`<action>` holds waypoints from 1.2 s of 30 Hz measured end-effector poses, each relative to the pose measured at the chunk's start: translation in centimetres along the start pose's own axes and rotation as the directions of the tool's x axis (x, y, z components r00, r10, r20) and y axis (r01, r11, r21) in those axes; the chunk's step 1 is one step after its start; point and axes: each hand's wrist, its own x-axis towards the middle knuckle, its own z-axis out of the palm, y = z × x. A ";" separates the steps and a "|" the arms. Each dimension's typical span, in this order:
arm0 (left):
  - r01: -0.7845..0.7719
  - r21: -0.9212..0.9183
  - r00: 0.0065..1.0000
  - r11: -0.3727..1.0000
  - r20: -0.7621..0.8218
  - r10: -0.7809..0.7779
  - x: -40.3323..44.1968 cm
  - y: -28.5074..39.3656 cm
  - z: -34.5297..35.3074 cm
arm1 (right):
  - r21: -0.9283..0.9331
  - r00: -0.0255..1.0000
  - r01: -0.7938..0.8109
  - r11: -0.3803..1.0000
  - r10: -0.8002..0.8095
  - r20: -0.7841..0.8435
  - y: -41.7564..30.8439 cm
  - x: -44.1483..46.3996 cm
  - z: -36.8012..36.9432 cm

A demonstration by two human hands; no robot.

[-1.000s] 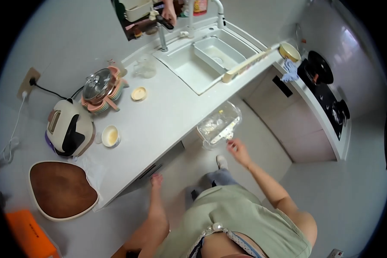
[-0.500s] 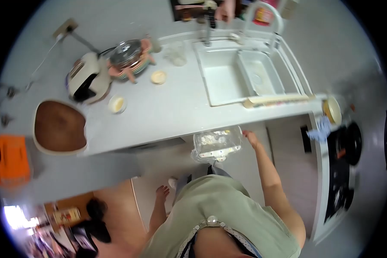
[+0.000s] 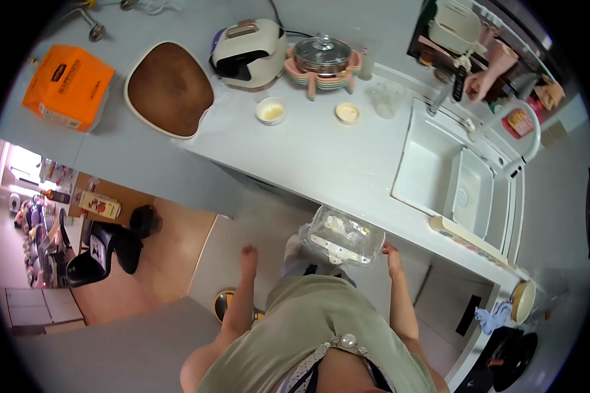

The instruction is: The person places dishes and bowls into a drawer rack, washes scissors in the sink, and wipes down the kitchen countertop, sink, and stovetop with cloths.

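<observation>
My left hand (image 3: 248, 257) hangs low over the floor on the left, holding nothing, its fingers loosely extended. On the other side, my right hand (image 3: 391, 254) is beside the right edge of a clear plastic bin (image 3: 346, 237); whether the fingertips touch it I cannot tell. The bin is at the counter's front edge, lined with a clear bag. White crumpled waste and a dotted white strip show inside it. No object is visible in my right hand, whose fingers look slightly bent.
On the counter (image 3: 347, 157) are a small bowl with yellowish contents (image 3: 271, 111), a cream-coloured dish (image 3: 347, 113), a glass-lidded pot (image 3: 321, 56) and a white appliance (image 3: 252, 52). The sink (image 3: 426, 170) is right. A brown-topped stool-like piece (image 3: 170, 88) and orange bag (image 3: 69, 85) stand left.
The view has turned toward the left, so the counter items and sink appear shifted right. My left hand has come forward relative to my body. My right hand stays beside the bin.
</observation>
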 end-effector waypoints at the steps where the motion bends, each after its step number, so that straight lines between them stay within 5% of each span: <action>1: -0.202 0.108 0.978 0.973 -0.020 0.206 2.6 1.0 0.7 | -0.005 1.000 -0.004 1.000 0.004 -0.006 0.2 0.0 0.3; 3: -0.512 0.129 0.847 0.849 -0.087 0.524 3.6 10.3 3.6 | -0.017 1.000 -0.009 1.000 0.008 -0.022 0.0 0.4 0.9; 7: -0.759 0.171 0.633 0.628 -0.027 0.773 9.8 23.8 9.2 | -0.045 1.000 -0.015 0.999 0.014 -0.017 -0.1 1.0 2.2; 12: -0.715 0.087 0.699 0.694 0.110 0.706 16.3 32.3 17.1 | 0.010 0.985 -0.114 0.993 0.114 -0.130 0.0 0.5 3.0; 14: -0.731 0.106 0.682 0.674 0.160 0.714 24.1 34.9 15.1 | 0.001 0.968 -0.151 0.989 0.148 -0.204 -0.9 0.4 8.1; 15: -0.741 0.126 0.671 0.660 0.195 0.716 25.5 35.1 15.3 | 0.036 0.974 -0.063 0.997 0.069 -0.216 -0.1 0.3 8.3; 18: -0.733 0.279 0.678 0.620 0.375 0.632 25.2 37.7 15.6 | -0.578 0.981 -0.048 0.815 -0.071 -0.182 4.4 0.4 5.1; 19: -0.751 0.327 0.658 0.574 0.446 0.607 23.9 38.6 15.7 | -0.579 0.959 -0.110 0.808 -0.065 -0.274 2.3 -0.9 5.9; 22: -0.825 0.395 0.563 0.404 0.529 0.634 20.2 37.7 18.3 | -0.569 0.973 -0.220 0.793 0.218 -0.072 -4.8 -4.8 5.9; 23: -0.795 0.447 0.602 0.409 0.500 0.623 19.8 37.5 18.8 | -0.461 0.950 -0.279 0.842 0.313 -0.002 -10.5 -5.9 8.7; 28: -0.685 0.604 0.693 0.407 0.368 0.620 19.1 37.4 20.1 | -0.479 0.992 -0.007 0.878 0.065 0.105 -21.4 -4.6 14.5; 36: -0.863 0.343 0.486 0.371 0.367 0.793 20.7 36.4 18.1 | -0.433 0.927 0.345 0.833 -0.230 0.296 -34.7 0.0 22.7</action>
